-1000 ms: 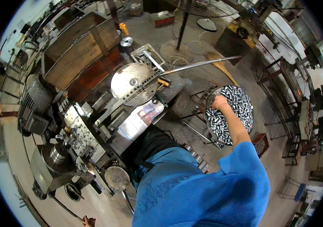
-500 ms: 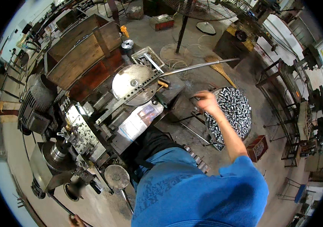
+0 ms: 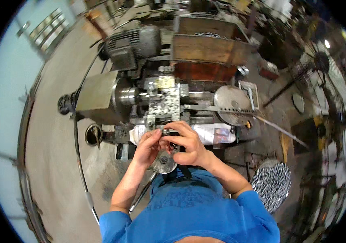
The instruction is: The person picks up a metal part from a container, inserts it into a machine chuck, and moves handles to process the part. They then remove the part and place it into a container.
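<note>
My left hand and my right hand meet in front of the lathe, fingertips almost touching. Between them is a small shiny metal piece, pinched by the left thumb and fingers and by the right fingers. Its exact shape is too small to make out. Just beyond the hands lies the lathe's carriage, strewn with metal chips. The round chuck sits to its left. Under the hands, a round metal plate is partly covered.
A heap of small metal cylinders stands at the lower right. A long lever juts out to the right from a perforated bar. A wooden bin and a grey motor stand behind the lathe. A printed white bag lies along its front.
My right hand has come from the heap of cylinders to the lathe's front and met my left hand, which was low at the left edge. The view has turned left.
</note>
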The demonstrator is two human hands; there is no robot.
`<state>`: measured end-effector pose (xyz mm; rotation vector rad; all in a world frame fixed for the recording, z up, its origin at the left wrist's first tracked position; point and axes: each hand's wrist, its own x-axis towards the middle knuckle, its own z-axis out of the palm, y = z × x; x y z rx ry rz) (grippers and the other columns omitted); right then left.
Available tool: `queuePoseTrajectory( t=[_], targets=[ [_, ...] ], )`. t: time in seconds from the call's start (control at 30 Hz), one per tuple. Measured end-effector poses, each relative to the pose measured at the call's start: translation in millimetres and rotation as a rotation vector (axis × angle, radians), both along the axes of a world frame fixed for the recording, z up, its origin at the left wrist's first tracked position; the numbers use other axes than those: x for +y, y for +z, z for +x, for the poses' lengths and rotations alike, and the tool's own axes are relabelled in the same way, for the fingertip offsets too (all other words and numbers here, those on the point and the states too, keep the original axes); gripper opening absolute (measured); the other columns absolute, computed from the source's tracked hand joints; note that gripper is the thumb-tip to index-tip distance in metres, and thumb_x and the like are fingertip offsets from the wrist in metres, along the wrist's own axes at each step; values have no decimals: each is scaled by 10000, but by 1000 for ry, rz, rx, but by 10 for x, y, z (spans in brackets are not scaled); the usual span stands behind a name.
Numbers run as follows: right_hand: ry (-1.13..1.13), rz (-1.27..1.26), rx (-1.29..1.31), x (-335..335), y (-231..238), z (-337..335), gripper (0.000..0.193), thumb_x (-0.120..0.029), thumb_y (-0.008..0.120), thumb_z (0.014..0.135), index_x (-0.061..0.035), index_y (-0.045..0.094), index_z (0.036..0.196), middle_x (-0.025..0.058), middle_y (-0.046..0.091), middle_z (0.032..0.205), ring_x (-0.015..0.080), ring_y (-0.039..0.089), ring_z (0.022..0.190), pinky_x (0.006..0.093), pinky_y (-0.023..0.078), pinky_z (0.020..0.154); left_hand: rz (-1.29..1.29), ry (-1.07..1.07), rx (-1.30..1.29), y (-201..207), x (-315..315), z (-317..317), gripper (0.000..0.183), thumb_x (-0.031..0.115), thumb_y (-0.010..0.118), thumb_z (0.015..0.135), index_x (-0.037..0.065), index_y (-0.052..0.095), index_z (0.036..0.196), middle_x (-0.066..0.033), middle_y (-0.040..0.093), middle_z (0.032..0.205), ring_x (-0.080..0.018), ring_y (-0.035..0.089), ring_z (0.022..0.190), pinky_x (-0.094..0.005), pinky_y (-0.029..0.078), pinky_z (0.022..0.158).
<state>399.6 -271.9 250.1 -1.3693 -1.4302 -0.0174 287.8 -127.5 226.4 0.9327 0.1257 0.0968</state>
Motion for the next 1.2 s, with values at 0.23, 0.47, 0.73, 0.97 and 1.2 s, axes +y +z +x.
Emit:
queuePoseTrajectory(
  t=[0.23,0.47,0.73,0.97,1.2],
  targets=[
    [130,-277,-209,266,197,-43,468,-135,583,555,37,565,990,231,462,1148,376,481,968,413,436,839,804,320,191,291,234,-138,289,209,610,854,-19,606,677,-25,561,571,-66,509,520,-229,404,469],
    [308,-314,-379,873,542,104,411,-99,609,527,53,590,909,215,509,1104,357,505,975,391,452,829,989,268,231,659,694,-524,233,175,562,876,-41,601,954,-56,623,762,-98,577,712,-250,467,651],
    [-39,-844,-746,1900,-12,606,245,-147,602,565,49,641,707,224,586,916,366,524,905,411,457,818,1659,787,930,548,1566,-2267,353,272,603,808,1,599,1033,-188,629,761,-322,623,719,-395,473,644],
    [-29,-742,-526,1960,-96,618,287,-157,579,535,76,621,697,284,580,853,417,531,941,420,396,922,1147,777,1155,-264,1369,-3024,309,267,601,810,-21,582,920,-197,609,688,-337,612,686,-403,475,617],
    [-171,-716,-235,2091,-132,586,277,-125,578,537,95,612,702,313,543,967,465,561,866,429,474,805,1587,739,1448,-576,1604,-2997,222,208,629,728,-1,596,794,-189,620,690,-338,623,699,-407,487,629]
  ],
)
